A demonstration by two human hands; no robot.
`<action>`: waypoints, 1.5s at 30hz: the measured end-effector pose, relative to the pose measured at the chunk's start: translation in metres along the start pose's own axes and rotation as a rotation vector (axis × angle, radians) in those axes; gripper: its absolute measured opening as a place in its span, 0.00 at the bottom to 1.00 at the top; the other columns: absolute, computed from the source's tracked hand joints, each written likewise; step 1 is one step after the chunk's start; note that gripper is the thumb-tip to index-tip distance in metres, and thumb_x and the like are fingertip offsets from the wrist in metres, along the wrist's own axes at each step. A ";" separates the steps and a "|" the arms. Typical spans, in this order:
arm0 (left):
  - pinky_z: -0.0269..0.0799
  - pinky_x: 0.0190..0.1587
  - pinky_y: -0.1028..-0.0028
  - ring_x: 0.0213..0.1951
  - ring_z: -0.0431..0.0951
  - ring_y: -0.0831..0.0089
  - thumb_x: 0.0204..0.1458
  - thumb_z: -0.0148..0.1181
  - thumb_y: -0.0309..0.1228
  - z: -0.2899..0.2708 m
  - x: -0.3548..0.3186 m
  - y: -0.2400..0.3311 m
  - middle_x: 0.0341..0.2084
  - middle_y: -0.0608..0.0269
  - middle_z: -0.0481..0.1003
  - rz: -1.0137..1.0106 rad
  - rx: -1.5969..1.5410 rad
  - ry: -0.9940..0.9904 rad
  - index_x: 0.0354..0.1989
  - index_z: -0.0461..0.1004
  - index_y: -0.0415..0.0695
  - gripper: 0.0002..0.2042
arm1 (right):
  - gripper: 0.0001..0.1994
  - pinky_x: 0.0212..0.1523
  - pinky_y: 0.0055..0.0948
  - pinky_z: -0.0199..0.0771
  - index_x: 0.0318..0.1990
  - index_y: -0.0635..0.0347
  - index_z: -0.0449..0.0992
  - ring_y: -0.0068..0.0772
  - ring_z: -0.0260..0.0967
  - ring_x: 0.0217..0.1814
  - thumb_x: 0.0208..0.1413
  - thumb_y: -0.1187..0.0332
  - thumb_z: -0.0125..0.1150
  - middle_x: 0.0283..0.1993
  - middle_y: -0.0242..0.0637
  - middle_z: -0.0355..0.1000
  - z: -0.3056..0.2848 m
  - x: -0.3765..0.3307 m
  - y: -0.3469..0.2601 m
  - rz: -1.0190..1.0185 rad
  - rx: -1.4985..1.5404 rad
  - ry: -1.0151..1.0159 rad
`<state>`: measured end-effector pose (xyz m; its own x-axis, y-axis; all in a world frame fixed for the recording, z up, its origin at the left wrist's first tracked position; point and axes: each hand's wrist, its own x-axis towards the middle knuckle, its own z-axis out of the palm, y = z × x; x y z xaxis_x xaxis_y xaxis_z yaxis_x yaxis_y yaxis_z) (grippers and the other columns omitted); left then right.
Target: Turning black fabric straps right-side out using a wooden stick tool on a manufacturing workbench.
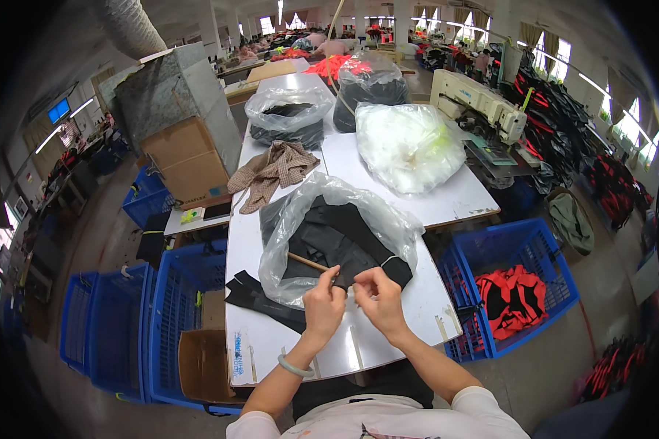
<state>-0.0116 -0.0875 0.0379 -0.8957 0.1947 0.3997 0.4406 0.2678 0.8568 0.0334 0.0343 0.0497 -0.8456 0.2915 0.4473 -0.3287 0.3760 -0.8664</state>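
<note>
Meeting over the near end of a white table [410,333], the two bare hands are both at the mouth of a clear plastic bag [397,212]. The left hand [324,304] has thumb and fingers drawn together, with a thin brown stick [307,261] running into its grip. The right hand [381,300] is curled just beside it, fingertips close together; whether anything is pinched there cannot be told.

The bag lies gaping on the table and contains black cloth [322,234], part of it bulging over the right side of the rim. A black strip [267,298] lies outside, at the bag's near left.

Right of the table, a blue crate [501,245] contains red-and-black pieces [516,300]. On the left, a second blue crate [174,296] holds an open-topped cardboard box [211,355]; another blue crate [113,307] stands beyond it to the left.

Farther up the table lies a brown checked cloth [278,168]. Behind it stands an open clear sack [300,99] with black contents. To the right, a bulging translucent sack [410,146] shows whitish contents. Behind these, a third clear sack [377,66] holds dark material, with red cloth [324,67] near its top.
</note>
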 end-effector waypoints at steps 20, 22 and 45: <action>0.69 0.20 0.82 0.18 0.73 0.79 0.56 0.46 0.22 0.008 -0.017 0.027 0.20 0.59 0.74 -0.233 -0.689 0.082 0.46 0.72 0.37 0.11 | 0.09 0.29 0.20 0.73 0.37 0.64 0.77 0.24 0.69 0.30 0.47 0.81 0.61 0.36 0.38 0.69 -0.017 -0.009 -0.011 -0.136 -0.058 0.326; 0.69 0.20 0.82 0.18 0.73 0.79 0.56 0.46 0.22 0.007 -0.016 0.031 0.20 0.60 0.74 -0.227 -0.699 0.076 0.46 0.72 0.37 0.11 | 0.08 0.29 0.21 0.73 0.36 0.66 0.76 0.24 0.69 0.29 0.46 0.79 0.63 0.40 0.39 0.69 -0.017 -0.006 -0.012 -0.206 -0.023 0.298; 0.67 0.47 0.73 0.39 0.74 0.70 0.56 0.51 0.29 -0.019 0.016 0.006 0.38 0.54 0.75 -0.320 -1.106 -0.199 0.48 0.71 0.35 0.14 | 0.16 0.11 0.20 0.55 0.32 0.56 0.75 0.21 0.61 0.10 0.62 0.55 0.48 0.21 0.42 0.74 -0.014 -0.013 0.009 0.690 1.172 -0.432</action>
<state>-0.0239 -0.1003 0.0556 -0.8880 0.4378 0.1404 -0.1835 -0.6175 0.7648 0.0468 0.0463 0.0390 -0.9663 -0.2526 -0.0496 0.2225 -0.7227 -0.6544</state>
